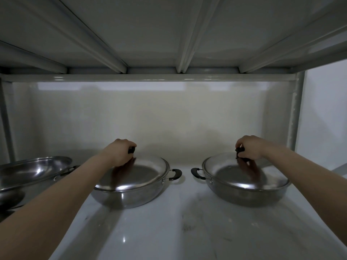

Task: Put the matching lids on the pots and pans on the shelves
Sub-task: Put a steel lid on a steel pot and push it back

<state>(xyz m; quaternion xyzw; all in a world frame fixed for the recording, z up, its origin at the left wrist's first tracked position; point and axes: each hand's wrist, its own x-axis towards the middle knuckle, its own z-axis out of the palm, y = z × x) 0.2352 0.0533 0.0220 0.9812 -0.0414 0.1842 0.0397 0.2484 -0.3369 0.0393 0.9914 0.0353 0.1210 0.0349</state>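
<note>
Two round steel pans stand side by side on a white shelf. The left pan carries a domed steel lid, and my left hand is closed around that lid's black knob. The right pan carries a glass-and-steel lid; my right hand grips its black knob. Both lids rest on their pans' rims. Each pan shows one black side handle facing the gap between them.
An uncovered steel wok sits at the far left, stacked over another steel vessel. The upper shelf's underside hangs low overhead. A metal upright stands at the right, and a pale wall lies behind.
</note>
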